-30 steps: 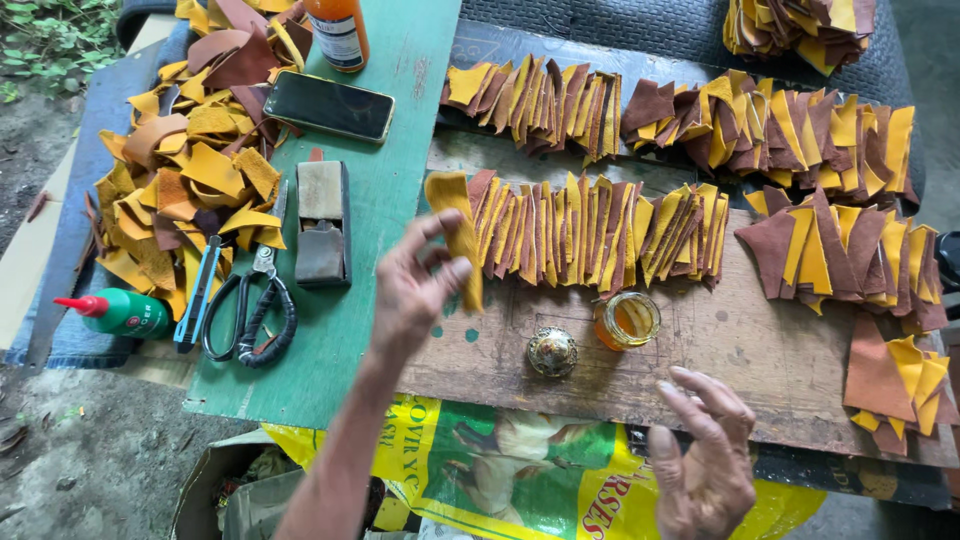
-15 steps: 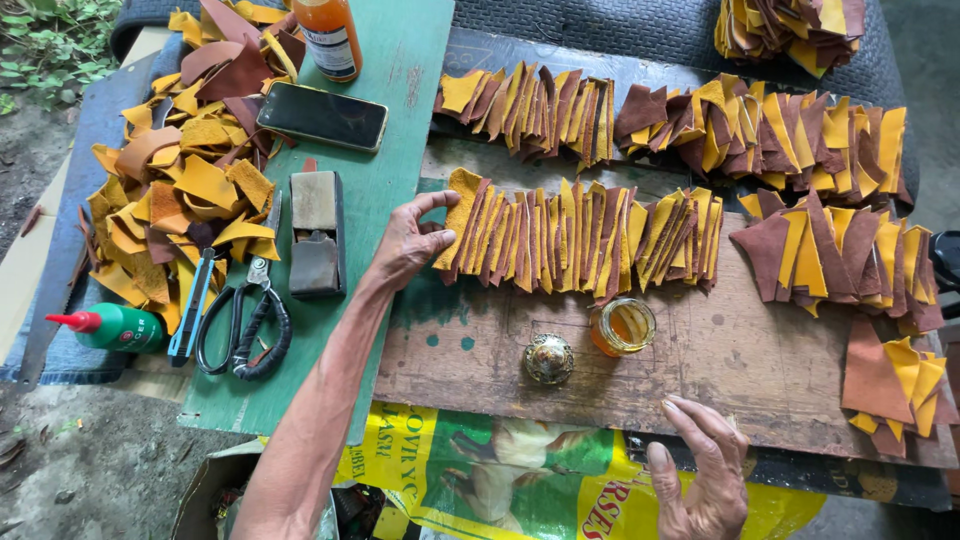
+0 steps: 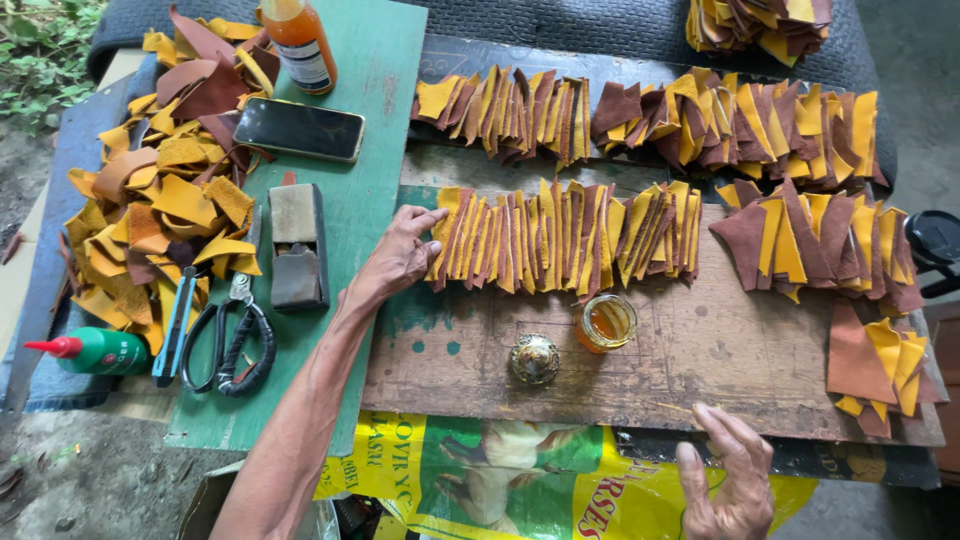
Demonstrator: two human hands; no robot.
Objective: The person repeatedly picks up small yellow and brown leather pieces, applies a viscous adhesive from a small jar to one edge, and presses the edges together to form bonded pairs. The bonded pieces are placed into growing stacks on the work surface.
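Left hand [image 3: 398,258]: loose grip, fingers spread, tips touching the left end of the middle row of yellow and brown leather pieces [image 3: 565,238] on the wooden worktop [image 3: 700,350]. Right hand [image 3: 728,478]: flat and released, holding nothing, resting at the near worktop edge. Just in front of the row: small glass jar [image 3: 605,322] and gold lid [image 3: 535,358]. Left of the hand, on the green board [image 3: 370,200]: grey block [image 3: 297,246], black scissors [image 3: 235,340], phone [image 3: 299,129].
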